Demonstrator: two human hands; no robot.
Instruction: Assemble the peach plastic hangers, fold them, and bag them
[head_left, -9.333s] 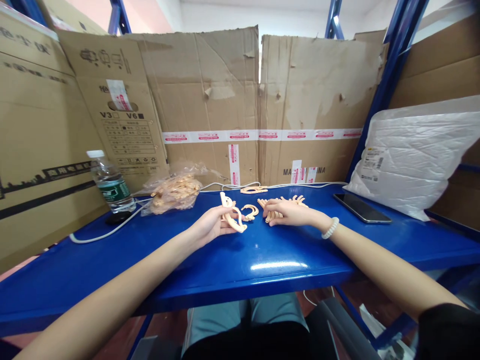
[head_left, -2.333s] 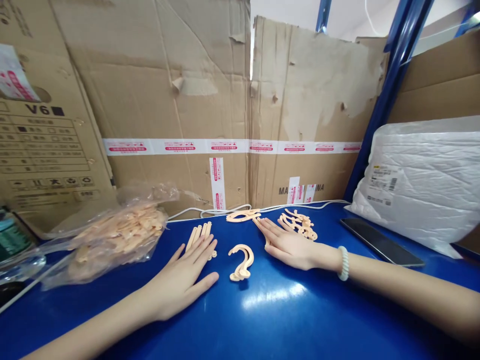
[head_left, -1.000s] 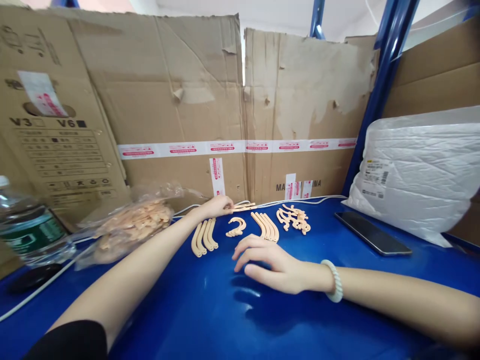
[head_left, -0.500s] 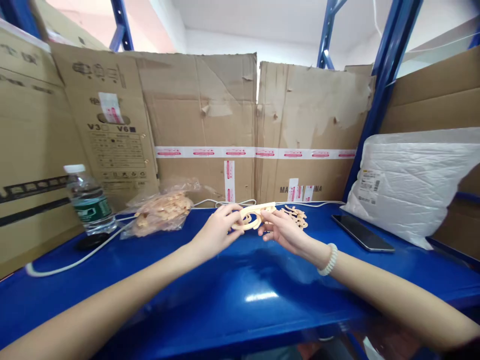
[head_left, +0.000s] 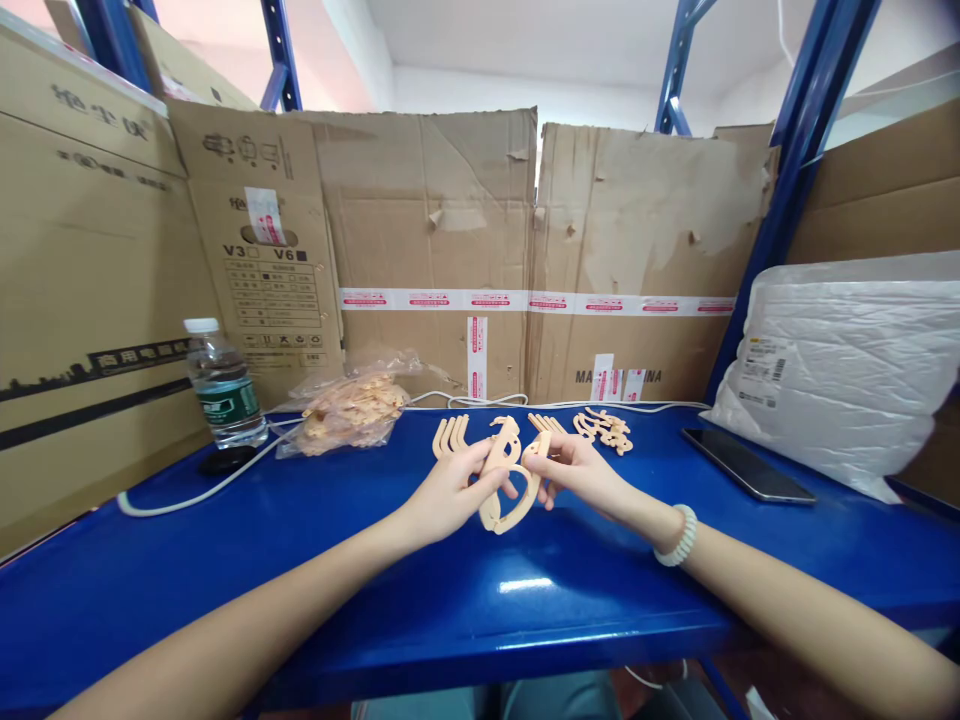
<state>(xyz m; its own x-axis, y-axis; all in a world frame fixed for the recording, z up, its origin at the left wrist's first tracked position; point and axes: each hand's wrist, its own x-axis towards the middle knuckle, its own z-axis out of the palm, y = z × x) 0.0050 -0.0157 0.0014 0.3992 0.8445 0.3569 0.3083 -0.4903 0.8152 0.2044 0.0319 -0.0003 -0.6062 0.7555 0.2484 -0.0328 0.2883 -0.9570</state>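
Pale peach plastic hook pieces [head_left: 501, 500] stand out against a glossy deep-blue shelf [head_left: 480, 610], and the same peach shows through a clear bag [head_left: 352, 405]. Brown cardboard boxes [head_left: 435, 210] carry black lettering and a white tape band [head_left: 435, 298] printed in red. The clear bottle [head_left: 223, 385] has a green label and white cap. The phone [head_left: 746, 465] is black, and the bead bracelet [head_left: 675, 535] and wrapped package [head_left: 847, 360] are white.

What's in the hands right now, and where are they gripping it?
A peach plastic hook piece: the left hand pinches its left side, the right hand its upper right end.
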